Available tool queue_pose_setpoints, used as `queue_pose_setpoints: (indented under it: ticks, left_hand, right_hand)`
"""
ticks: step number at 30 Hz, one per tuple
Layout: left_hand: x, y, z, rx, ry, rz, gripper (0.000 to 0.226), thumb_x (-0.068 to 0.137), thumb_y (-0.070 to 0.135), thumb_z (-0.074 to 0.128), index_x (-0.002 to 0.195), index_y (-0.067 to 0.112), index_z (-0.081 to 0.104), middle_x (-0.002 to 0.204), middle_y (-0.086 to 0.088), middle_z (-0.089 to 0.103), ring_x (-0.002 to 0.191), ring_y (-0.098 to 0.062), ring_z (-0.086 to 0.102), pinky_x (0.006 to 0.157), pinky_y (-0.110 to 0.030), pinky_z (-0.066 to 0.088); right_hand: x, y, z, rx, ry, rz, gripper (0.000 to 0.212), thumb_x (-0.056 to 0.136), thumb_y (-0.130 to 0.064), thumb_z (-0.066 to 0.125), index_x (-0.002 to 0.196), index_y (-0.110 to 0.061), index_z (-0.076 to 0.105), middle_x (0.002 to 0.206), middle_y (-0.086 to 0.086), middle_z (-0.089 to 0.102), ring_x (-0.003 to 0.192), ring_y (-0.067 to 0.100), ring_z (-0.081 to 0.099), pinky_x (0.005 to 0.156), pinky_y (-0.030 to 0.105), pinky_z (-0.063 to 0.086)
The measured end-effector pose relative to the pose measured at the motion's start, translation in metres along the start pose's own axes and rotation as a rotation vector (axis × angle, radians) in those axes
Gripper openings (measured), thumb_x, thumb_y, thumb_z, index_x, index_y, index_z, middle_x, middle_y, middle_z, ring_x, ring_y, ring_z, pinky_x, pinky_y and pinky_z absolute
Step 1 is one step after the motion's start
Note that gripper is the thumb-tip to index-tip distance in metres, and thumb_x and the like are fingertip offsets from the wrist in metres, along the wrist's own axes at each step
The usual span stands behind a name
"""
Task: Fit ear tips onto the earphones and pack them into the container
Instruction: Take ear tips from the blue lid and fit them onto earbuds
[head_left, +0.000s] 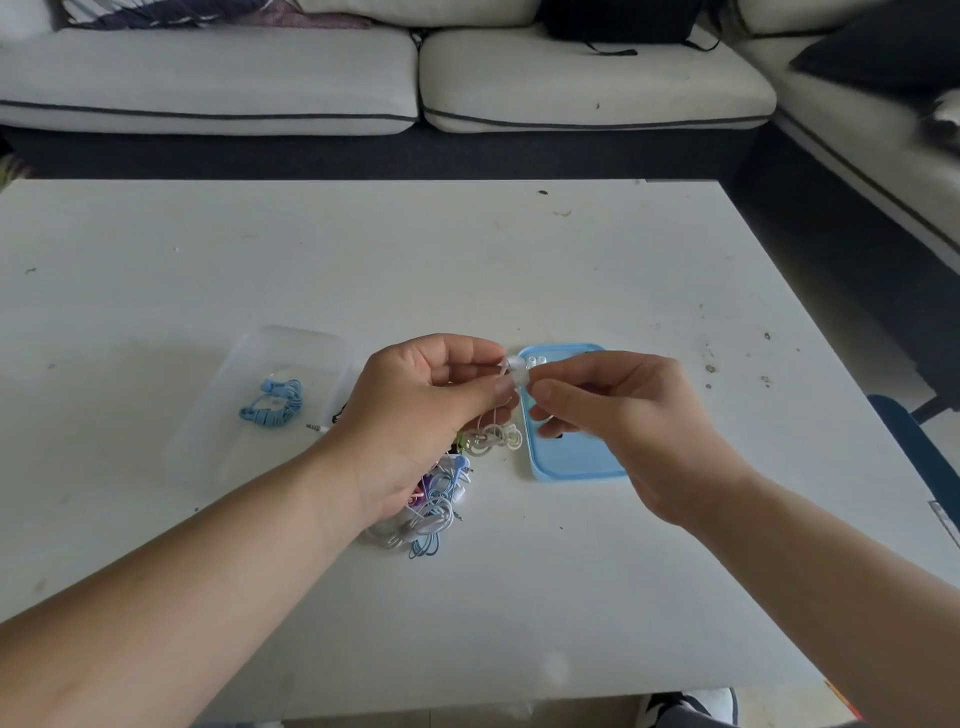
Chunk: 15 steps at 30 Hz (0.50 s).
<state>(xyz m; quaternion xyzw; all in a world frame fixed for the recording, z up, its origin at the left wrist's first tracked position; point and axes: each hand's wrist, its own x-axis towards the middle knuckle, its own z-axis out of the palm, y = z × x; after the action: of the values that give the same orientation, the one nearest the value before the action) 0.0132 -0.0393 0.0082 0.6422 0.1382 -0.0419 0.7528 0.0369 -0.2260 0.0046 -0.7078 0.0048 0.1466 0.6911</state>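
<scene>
Earphone (513, 365) pinched between left hand (421, 415), right hand (618, 410)

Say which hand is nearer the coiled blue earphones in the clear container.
Left. The left hand is right of the coiled blue earphones; the right hand is farther right, over the blue lid.

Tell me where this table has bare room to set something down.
Bare: the wide table stretch from the sofa down to the clear container and blue lid, and the near strip below the earphone pile. Crowded: between container and lid, where the pile lies.
</scene>
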Motion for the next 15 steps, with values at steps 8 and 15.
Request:
queue_pose_setpoints:
  ticks: [8,15]
  left_hand:
    - [0.000,0.005,-0.004,-0.078,-0.137,-0.074,0.042,0.062,0.013,0.081,0.103,0.009,0.075,0.093,-0.010,0.079,0.084,-0.024,0.076,0.079,-0.030,0.062]
    - [-0.001,0.013,-0.015,-0.120,-0.182,-0.107,0.040,0.070,0.013,0.078,0.110,0.011,0.073,0.098,-0.006,0.078,0.086,-0.020,0.075,0.075,-0.036,0.063]
  right_hand:
    - [0.003,-0.001,-0.001,0.142,-0.074,0.112,0.016,0.093,-0.007,0.070,0.098,0.007,0.073,0.096,0.032,0.070,0.078,0.028,0.067,0.071,0.034,0.059]
    - [0.004,-0.008,0.007,0.146,-0.084,0.180,0.014,0.096,-0.004,0.065,0.103,0.005,0.073,0.099,0.030,0.071,0.080,0.031,0.069,0.073,0.036,0.060]
